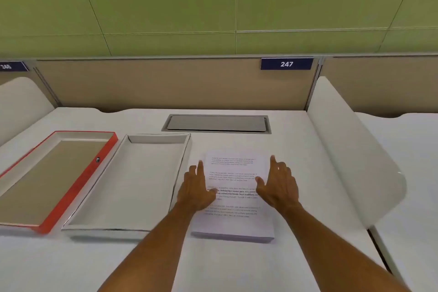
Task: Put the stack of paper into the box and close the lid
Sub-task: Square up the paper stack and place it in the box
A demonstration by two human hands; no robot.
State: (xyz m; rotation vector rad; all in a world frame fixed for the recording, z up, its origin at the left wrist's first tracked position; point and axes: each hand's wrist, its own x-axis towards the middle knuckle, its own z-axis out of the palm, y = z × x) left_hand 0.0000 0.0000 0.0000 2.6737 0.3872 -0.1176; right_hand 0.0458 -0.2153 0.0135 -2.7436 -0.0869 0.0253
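Left hand [196, 188], right hand [278, 184] spread, flanking printed paper stack [233, 199], nothing gripped | white box [128, 182] empty | risk: loose squeeze, sheets fanning apart

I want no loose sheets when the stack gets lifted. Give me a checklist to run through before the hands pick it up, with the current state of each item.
1. Stack of paper squared up, edges flush: ok, as far as the near edge shows.
2. Left hand at the stack's left edge: ok, though whether it touches is unclear.
3. Right hand at the right edge: ok, fingers spread, no grip yet.
4. White box empty and open: ok.
5. Red-edged lid out of the way: ok, it lies left of the box, inside up.
6. Fingers under the bottom sheet: cannot tell.
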